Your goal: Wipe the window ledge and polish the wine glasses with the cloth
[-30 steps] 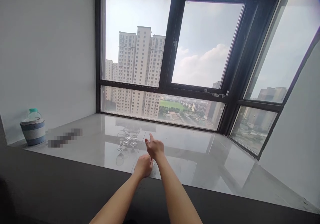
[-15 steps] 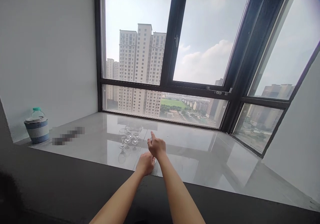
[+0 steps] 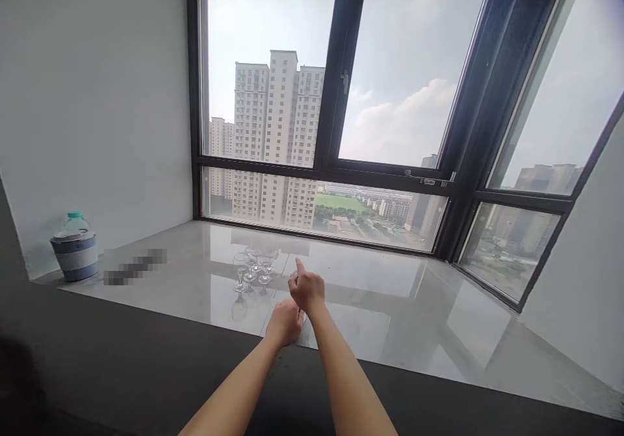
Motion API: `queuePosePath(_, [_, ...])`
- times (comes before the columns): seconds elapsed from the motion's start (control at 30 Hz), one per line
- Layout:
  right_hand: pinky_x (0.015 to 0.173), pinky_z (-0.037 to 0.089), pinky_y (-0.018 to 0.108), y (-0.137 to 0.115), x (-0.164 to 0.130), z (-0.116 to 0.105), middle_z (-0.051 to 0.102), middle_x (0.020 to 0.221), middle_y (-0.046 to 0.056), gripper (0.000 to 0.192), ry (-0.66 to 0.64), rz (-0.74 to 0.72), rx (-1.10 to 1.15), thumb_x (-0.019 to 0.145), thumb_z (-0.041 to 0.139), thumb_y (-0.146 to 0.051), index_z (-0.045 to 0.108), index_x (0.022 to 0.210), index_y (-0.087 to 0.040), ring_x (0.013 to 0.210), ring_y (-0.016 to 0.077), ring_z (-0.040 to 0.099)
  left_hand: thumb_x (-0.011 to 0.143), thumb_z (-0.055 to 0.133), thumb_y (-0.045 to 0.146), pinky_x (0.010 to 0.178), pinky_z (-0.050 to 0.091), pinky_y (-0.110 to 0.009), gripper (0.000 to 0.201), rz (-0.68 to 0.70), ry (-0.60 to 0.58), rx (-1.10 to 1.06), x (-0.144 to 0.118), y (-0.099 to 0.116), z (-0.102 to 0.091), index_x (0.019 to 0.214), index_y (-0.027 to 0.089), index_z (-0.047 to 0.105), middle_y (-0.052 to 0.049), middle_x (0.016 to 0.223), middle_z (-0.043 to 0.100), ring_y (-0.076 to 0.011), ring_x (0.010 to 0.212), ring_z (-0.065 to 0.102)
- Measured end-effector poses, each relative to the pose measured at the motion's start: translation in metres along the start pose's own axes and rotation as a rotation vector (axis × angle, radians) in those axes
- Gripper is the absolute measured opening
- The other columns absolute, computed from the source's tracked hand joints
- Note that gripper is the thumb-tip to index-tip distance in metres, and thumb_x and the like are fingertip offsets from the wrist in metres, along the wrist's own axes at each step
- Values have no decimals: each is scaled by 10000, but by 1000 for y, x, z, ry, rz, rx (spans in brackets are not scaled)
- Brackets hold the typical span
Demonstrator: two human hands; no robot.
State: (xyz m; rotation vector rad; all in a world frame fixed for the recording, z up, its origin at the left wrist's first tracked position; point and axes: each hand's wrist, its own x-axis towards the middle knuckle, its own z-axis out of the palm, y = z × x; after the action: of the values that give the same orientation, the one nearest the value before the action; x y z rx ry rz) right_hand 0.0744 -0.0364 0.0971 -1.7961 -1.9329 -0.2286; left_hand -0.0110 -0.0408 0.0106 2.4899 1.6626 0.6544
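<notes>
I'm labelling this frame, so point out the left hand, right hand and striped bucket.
Left hand (image 3: 284, 323): head view, back of hand.
Right hand (image 3: 309, 290): head view, back of hand.
Striped bucket (image 3: 76, 259): head view, front wall.

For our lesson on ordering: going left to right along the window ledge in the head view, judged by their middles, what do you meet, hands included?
Blue-and-white container → pixelated dark patch, too unclear to identify → group of stemmed glasses → left hand → right hand.
</notes>
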Motion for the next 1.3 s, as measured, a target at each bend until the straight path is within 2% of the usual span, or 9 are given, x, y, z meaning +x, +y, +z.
queuePosePath(0.57, [713, 438, 286, -1, 0, 0, 725, 856, 108, 617, 3, -4, -23, 932, 368, -337, 258, 1499, -119, 793, 213, 679, 882, 432, 204, 858, 380, -327, 232, -49, -56, 3, -3, 5, -8, 1020, 174, 617, -92, 1062, 657, -230, 1028, 579])
queuePosePath(0.77, [702, 438, 283, 0, 1, 4, 725, 846, 122, 620, 30, -10, 30, 907, 413, -330, 321, 1470, -89, 794, 224, 680, 878, 433, 209, 848, 383, -322, 228, -43, -24, -10, -1, -1, 0, 993, 178, 626, -91, 1049, 660, -224, 1000, 586])
queuePosePath(0.93, [692, 441, 295, 0, 2, 5, 726, 844, 113, 561, 45, -13, 20, 903, 407, -313, 402, 1430, -120, 774, 229, 682, 877, 429, 204, 848, 385, -324, 238, -31, -4, -23, 0, -2, 2, 1000, 177, 630, -93, 1046, 660, -226, 999, 586])
queuePosePath(1.3, [699, 445, 296, -1, 1, 1, 726, 871, 120, 562, 31, -1, 46, 901, 410, -326, 407, 1428, -132, 810, 241, 687, 876, 434, 202, 868, 370, -320, 240, -62, -34, -24, 0, 1, -2, 1024, 183, 623, -93, 1095, 650, -229, 1039, 569])
